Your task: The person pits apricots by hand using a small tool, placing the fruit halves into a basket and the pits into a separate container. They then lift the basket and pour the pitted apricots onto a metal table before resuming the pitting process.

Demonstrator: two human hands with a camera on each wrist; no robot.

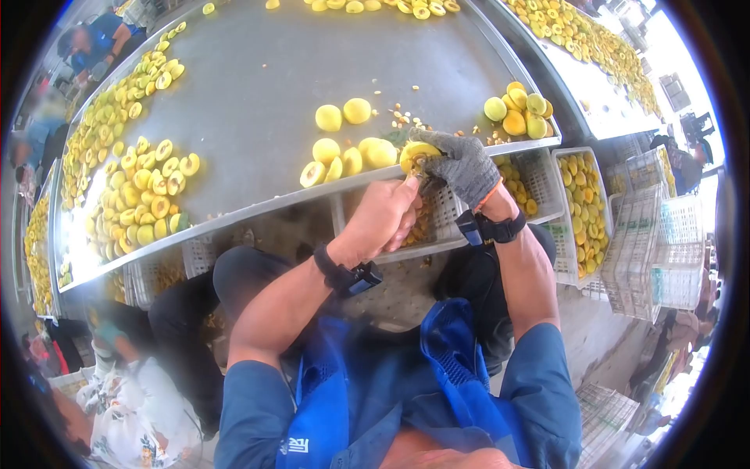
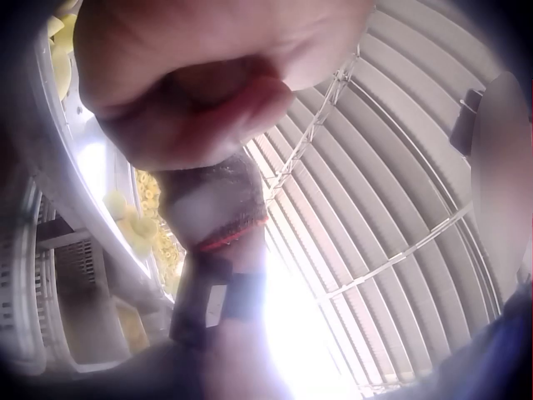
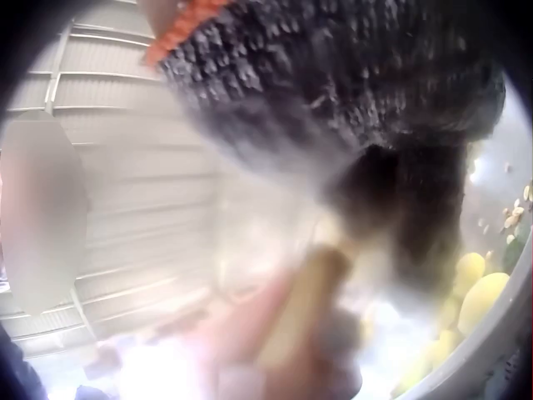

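My right hand (image 1: 465, 168), in a grey knit glove, grips a cut yellow peach (image 1: 419, 154) over the table's near edge. Just below the fruit is my bare left hand (image 1: 376, 219), its fingers curled and thumb up at the peach. A narrow tan tool handle (image 3: 304, 304) shows blurred in that hand in the right wrist view; its tip is hidden. Several peaches and halves (image 1: 351, 160) lie left of the hands at the metal edge, with two whole peaches (image 1: 357, 110) behind them. Small pits (image 1: 401, 119) are scattered just beyond the glove.
A heap of cut halves (image 1: 144, 199) covers the left of the metal table (image 1: 258, 94). More whole peaches (image 1: 516, 121) are piled at its right corner. Below the edge stand plastic crates (image 1: 445, 215), and a fruit-filled crate (image 1: 582, 207) sits at right. Other people are at left.
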